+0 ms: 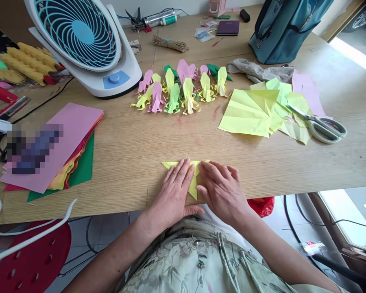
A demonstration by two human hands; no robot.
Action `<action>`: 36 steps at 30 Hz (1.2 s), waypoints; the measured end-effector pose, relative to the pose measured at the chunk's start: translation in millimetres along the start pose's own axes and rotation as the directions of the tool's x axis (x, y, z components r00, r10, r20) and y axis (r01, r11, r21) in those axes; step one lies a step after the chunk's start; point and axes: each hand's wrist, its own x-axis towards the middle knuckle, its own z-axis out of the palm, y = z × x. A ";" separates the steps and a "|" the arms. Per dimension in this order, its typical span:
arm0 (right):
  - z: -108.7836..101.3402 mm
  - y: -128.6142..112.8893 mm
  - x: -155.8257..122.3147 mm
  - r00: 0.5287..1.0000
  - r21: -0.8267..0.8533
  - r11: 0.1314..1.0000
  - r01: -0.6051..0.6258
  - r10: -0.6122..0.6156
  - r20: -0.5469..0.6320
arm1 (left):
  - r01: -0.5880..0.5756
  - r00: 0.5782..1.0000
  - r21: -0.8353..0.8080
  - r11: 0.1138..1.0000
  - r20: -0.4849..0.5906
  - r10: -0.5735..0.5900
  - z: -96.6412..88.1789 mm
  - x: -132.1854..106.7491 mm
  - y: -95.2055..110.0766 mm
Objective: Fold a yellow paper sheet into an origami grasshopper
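A folded piece of yellow paper (193, 190) lies at the table's front edge, shaped like a triangle with its point toward me. My left hand (176, 191) rests flat on its left part, fingers stretched out and thumb to the side. On the right part presses my right hand (221, 187), with its fingers bent and fingertips on the paper's upper edge. That hand covers the right corner. Farther back stand several folded paper figures (174, 97) in yellow, green and pink. Creased yellow sheets (250, 112) and grey-handled scissors (326, 128) lie to the right.
A white and blue fan (82, 36) stands at the back left. Nearer, coloured paper sheets (76, 126) form a stack. A teal bag (280, 32) and a grey cloth (259, 70) sit at the back right. A bundle of thin sticks (171, 43) lies behind the figures.
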 end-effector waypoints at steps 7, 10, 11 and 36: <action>-3.2 0.8 -7.3 0.995 -0.036 0.994 -0.102 0.102 -0.012 | 0.135 0.991 0.038 0.990 -0.030 -0.134 -4.2 10.7 17.8; -2.1 1.0 -10.3 0.992 -0.033 0.992 -0.122 0.121 -0.033 | 0.138 0.990 0.065 0.988 -0.026 -0.137 -2.6 12.2 21.6; -1.5 1.7 -11.4 0.992 -0.029 0.992 -0.120 0.119 -0.044 | 0.135 0.991 0.071 0.988 -0.022 -0.134 -2.1 12.3 22.0; 2.0 16.2 -7.5 0.982 0.172 0.985 -0.014 0.045 -0.183 | 0.116 0.993 -0.057 0.992 0.010 -0.116 -6.1 4.1 23.9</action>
